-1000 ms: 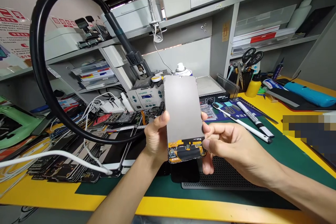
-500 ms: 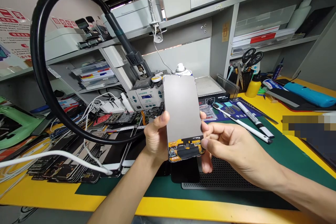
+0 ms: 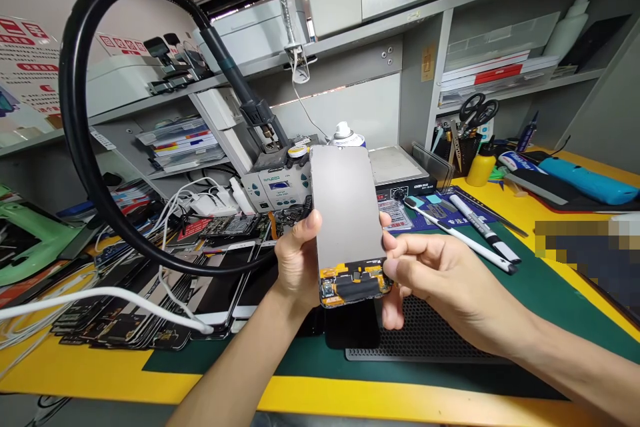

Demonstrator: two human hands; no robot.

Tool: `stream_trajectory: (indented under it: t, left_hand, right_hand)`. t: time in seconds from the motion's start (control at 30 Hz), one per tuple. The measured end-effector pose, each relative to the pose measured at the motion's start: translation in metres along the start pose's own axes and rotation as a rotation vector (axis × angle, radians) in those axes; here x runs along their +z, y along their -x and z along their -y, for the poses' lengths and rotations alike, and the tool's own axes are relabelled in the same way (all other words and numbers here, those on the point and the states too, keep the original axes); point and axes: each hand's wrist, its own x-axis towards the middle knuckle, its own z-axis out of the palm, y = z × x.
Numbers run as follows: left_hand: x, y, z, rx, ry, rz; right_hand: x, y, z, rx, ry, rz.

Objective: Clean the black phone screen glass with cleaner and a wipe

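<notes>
A phone screen panel (image 3: 346, 207) is held up in front of me with its grey back towards me. Orange flex circuits and black tape run along its lower end. My left hand (image 3: 299, 257) is closed around its left edge, thumb at the side, with fingertips showing at the right edge. At the lower right corner my right hand (image 3: 435, 273) pinches the panel's edge between thumb and fingers. Below the panel a dark phone or screen (image 3: 353, 328) lies on the green mat (image 3: 295, 359), beside a black perforated pad (image 3: 440, 337).
Stacked phone screens (image 3: 135, 300) and white cables fill the left side, under a hot-air hose (image 3: 67, 80). Behind stand a soldering station (image 3: 277, 188) and a heating plate (image 3: 400, 170). A brush (image 3: 460, 235), a marker (image 3: 483, 227) and a yellow bottle (image 3: 481, 167) are on the right.
The panel tilts very slightly, while both hands keep nearly the same hold on it. The view has shifted a little.
</notes>
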Motion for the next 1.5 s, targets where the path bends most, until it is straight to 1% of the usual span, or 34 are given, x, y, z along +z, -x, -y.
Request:
stream_trajectory:
  t: [0.17, 0.27, 0.37, 0.8, 1.07, 1.3, 1.5]
  left_hand:
    - [-0.0019, 0.0008, 0.0007, -0.032, -0.002, -0.036]
    - [-0.0014, 0.001, 0.0009, -0.025, -0.018, -0.07]
    - [-0.0001, 0.0005, 0.0008, -0.018, -0.031, -0.078]
    - [-0.0001, 0.0008, 0.0017, -0.032, -0.016, -0.066]
    - [-0.0005, 0.0009, 0.0014, -0.035, -0.049, -0.072]
    - [0.0003, 0.0009, 0.0018, -0.001, -0.033, -0.077]
    - [0.0017, 0.0007, 0.0017, -0.043, 0.013, -0.033]
  right_hand:
    - [-0.0009, -0.0011, -0.0019, -0.011, 0.006, 0.004]
    - [-0.0008, -0.0008, -0.0016, 0.0, 0.02, 0.0]
    - [-0.001, -0.0004, -0.0013, 0.004, 0.032, -0.008]
    - [-0.0004, -0.0018, -0.0015, -0.001, 0.008, -0.01]
    - [-0.0013, -0.0011, -0.003, 0.004, -0.005, -0.007]
    - [0.0001, 0.0, -0.0008, 0.006, 0.033, -0.017]
    - [-0.0015, -0.0014, -0.0032, -0.005, 0.006, -0.003]
